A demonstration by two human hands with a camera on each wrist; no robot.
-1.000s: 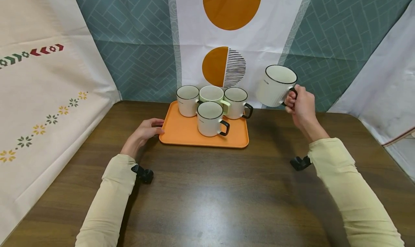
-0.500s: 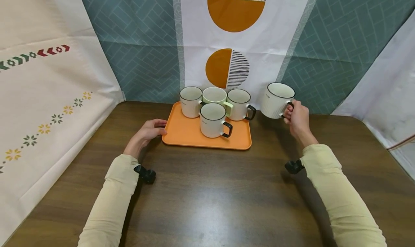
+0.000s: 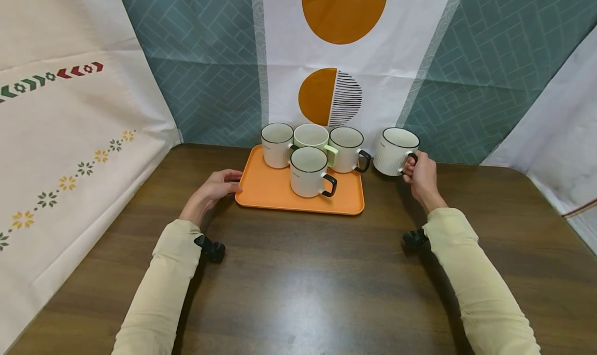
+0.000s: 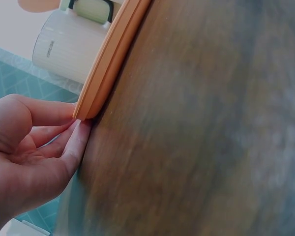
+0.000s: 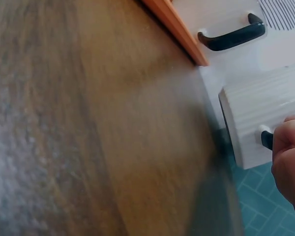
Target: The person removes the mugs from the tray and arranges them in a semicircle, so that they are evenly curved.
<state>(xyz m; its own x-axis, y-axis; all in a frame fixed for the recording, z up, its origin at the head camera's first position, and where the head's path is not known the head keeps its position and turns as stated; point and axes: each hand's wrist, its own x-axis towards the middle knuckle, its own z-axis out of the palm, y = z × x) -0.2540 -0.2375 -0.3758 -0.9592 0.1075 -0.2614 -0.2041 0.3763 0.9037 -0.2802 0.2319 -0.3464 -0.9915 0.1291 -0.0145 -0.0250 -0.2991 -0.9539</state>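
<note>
My left hand [image 3: 213,190] pinches the left edge of an orange tray [image 3: 266,197] between thumb and fingers, close up in the left wrist view. On the tray stand several mugs: a white one [image 3: 277,153] at back left, a pale green one [image 3: 311,136] at back middle, a white one [image 3: 344,155] at back right, and another white one [image 3: 305,181] in front. Right of the tray, my right hand [image 3: 423,178] grips the black handle of a ribbed white mug [image 5: 258,110]. This mug is upright, low over the table's back edge; whether its base touches the wood I cannot tell.
The brown wooden table [image 3: 298,272] extends in front of the tray and to both sides. A patterned cloth [image 3: 205,75] hangs right behind it. White cloths hang at the left and right sides.
My right hand has lowered the ribbed white mug toward the table and brought it slightly left, closer to the tray. My left hand stays on the tray's edge. The head view has shifted slightly.
</note>
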